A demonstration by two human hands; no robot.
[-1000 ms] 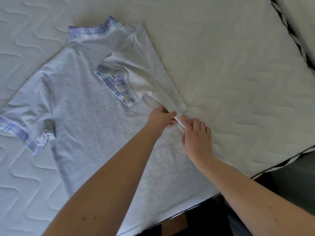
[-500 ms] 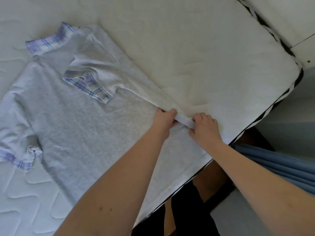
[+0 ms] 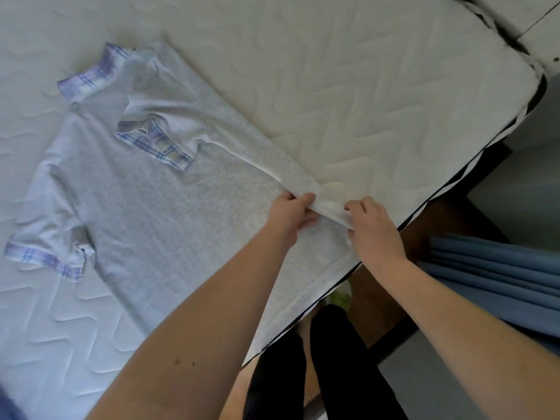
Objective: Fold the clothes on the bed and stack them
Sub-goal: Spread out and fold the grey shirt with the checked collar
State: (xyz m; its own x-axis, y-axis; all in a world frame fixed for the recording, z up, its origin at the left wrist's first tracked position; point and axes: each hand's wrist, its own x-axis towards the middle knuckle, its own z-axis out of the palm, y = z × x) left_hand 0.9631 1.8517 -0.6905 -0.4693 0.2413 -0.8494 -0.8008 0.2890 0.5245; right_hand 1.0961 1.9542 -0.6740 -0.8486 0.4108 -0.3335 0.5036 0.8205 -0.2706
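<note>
Grey jersey fabric fills the middle of the view: a short-sleeved polo shirt point(image 3: 145, 213) with blue plaid collar and sleeve cuffs lies spread on a white quilted mattress point(image 3: 378, 95). Its lower hem is hard to follow, because the left forearm crosses over the bottom of the shirt and the pale cloth blends into the mattress near the bed's edge. The shirt's right side is already folded inward, so one sleeve lies over the chest with its plaid cuff point(image 3: 157, 145) facing up; what lies under that fold is hidden.

Near the bed's edge, both hands meet at the folded side seam. The left hand point(image 3: 291, 215) pinches the fold, thumb on top and fingers curled beneath the cloth. The right hand point(image 3: 374, 228) grips the same ridge of fabric just beside it, its fingers point(image 3: 356, 206) curled down over the edge; their tips are buried in the cloth.

The other sleeve point(image 3: 45, 250) lies flat at far left, with its cuff rumpled. Below the mattress edge, the person's legs in black trousers point(image 3: 342, 368) stand on a brown floor. Blue pleated fabric point(image 3: 497, 283), perhaps a curtain, hangs at right, cut off by the frame. A small yellow-green object point(image 3: 341, 298) shows by the feet, too blurred to identify.
</note>
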